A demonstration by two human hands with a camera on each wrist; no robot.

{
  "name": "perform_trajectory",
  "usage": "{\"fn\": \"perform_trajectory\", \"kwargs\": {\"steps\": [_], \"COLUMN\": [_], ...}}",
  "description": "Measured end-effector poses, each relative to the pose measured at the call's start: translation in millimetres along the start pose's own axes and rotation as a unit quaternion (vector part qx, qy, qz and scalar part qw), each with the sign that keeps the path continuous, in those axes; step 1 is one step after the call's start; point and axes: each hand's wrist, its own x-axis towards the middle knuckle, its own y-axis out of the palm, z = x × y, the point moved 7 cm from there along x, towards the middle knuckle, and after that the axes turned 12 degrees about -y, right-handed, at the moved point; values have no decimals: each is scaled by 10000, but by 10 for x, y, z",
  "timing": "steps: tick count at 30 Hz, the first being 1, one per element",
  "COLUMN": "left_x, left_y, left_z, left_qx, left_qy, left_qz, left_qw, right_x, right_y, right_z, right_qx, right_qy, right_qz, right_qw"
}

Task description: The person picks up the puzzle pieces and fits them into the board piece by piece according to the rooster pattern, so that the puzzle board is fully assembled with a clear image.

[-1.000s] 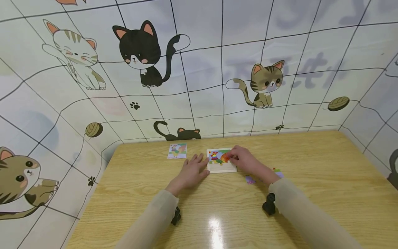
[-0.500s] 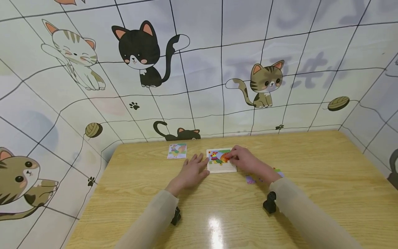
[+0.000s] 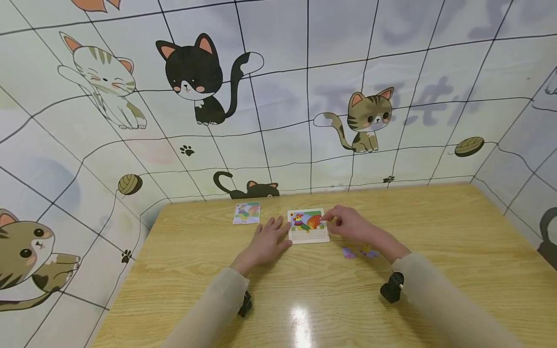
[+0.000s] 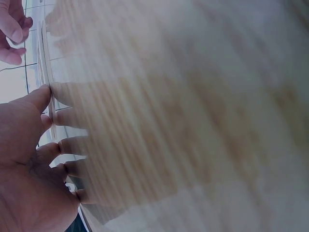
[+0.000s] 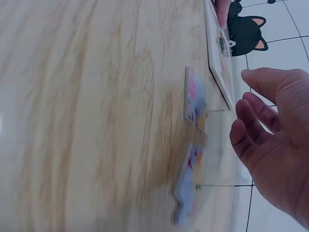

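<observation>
Resting flat on the light wooden counter (image 3: 435, 227), the left hand (image 3: 269, 240) lies with straight, relaxed fingers, its grip open and holding nothing, the fingertips touching the left edge of the small square white-framed puzzle board (image 3: 308, 225). The board lies flat near the counter's far edge and shows a bright bird picture in red, orange and green across its upper part, with a bare pale strip along its near edge. The right hand (image 3: 351, 225) sits just beside the board's right edge, its grip open too: the wrist view shows the fingers (image 5: 256, 130) loosely curved and empty. Two small purple loose puzzle pieces (image 3: 359, 252) lie on the counter just in front of that hand, near each other. A small colourful printed card (image 3: 246, 213) lies flat left of the board, apart from it.
</observation>
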Motion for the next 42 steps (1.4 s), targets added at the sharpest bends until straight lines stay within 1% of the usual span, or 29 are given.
{"fn": "perform_trajectory", "kwargs": {"steps": [5,14,21,26,30,35,42], "left_x": [10,10,9,23,24,9,22], "left_y": [11,13,24,30,35,37,33], "left_z": [2,3,12,22,29,32,30], "left_qx": [13,-10,0,20,-18,7,22], "left_qy": [21,30,24,26,29,29,21], "left_qz": [-4,-28,-22,-37,-34,-40,-49], "left_qw": [10000,10000,10000,10000,10000,10000,10000], "right_x": [-140,-305,-423,-504,-544,-549,-551], "right_y": [-79,-184,-163,-123,-89,-62,-59], "right_z": [37,-7,-35,-82,-103,-94,-92], "right_qx": [44,117,107,30,-73,-207,-306], "right_qy": [-134,78,308,428,394,191,138], "right_qz": [22,194,554,590,620,640,638], "right_qw": [9999,9997,9979,9973,9973,9975,9974]}}
